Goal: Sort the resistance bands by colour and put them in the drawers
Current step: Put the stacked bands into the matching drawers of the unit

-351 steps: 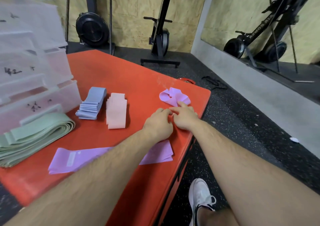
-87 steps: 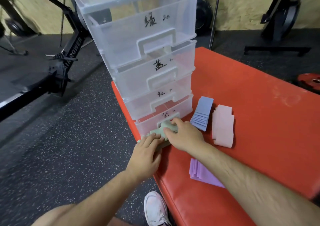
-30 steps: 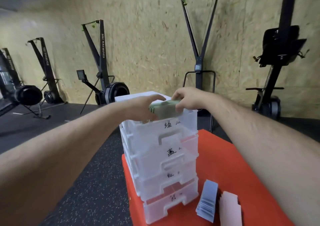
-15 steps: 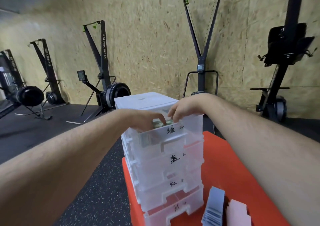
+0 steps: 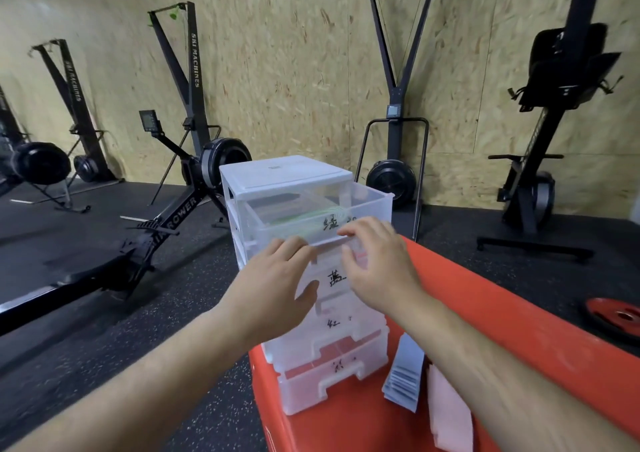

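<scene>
One colour only is being shown as stowed: the green bands [image 5: 304, 216] are lying inside the top drawer [image 5: 367, 205] of the drawer tower [image 5: 287, 174], visible through its clear wall. That drawer is standing pulled out ahead of the three lower drawers [image 5: 349, 351].

The left hand [image 5: 273, 285] is being held flat against the drawer front, its fingers straight and slightly spread and its fingertips touching just under the handle [image 5: 329, 241]. Nothing is being gripped by it. The right hand [image 5: 377, 264] is being held with its fingers loosely curved, fingertips over the handle's lip and thumb beneath it. Because of blur, it cannot be told whether the handle is being pinched or only touched. From this pose, the drawer is judged as being readied for pushing shut, which would finish the green share of the job.

Two colours are waiting in plain sight. The blue bands [image 5: 405, 379] and the pink bands [image 5: 446, 413] are lying in neat stacks side by side on the red mat [image 5: 519, 330], just right of the tower's base, and neither is being handled. The lower drawers are sitting closed, and nothing can be made out inside them. Colours beyond the frame cannot be ruled out, so at least two more stacks are being counted as left.
</scene>
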Demonstrator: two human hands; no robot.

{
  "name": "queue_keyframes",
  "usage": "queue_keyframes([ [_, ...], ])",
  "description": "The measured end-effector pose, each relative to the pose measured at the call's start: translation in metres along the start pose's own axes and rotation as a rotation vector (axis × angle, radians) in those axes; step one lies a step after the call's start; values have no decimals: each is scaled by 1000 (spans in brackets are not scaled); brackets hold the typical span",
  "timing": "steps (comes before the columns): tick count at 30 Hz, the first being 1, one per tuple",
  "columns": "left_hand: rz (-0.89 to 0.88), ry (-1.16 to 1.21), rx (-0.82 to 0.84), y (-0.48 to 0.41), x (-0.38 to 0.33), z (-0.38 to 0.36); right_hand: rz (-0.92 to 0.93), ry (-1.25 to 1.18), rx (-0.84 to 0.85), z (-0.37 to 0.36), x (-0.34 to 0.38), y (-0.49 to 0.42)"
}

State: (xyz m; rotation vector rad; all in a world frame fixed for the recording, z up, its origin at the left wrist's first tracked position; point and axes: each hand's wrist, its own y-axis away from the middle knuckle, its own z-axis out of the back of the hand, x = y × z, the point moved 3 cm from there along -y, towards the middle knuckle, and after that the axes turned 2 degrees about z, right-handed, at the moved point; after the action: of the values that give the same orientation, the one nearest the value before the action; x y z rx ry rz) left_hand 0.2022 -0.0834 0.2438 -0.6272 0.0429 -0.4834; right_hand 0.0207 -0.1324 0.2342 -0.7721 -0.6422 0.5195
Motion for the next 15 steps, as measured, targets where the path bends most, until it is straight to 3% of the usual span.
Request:
queue_keyframes([
  [5,130,-37,37,-9,10,-19,-50,84,94,-25,3,-10],
  [11,265,-98,219,-26,35,-31,-109,81,364,-53,1,-24],
  [15,209,-63,136,-25,24,-31,-112,39,356,-44,6,-6],
])
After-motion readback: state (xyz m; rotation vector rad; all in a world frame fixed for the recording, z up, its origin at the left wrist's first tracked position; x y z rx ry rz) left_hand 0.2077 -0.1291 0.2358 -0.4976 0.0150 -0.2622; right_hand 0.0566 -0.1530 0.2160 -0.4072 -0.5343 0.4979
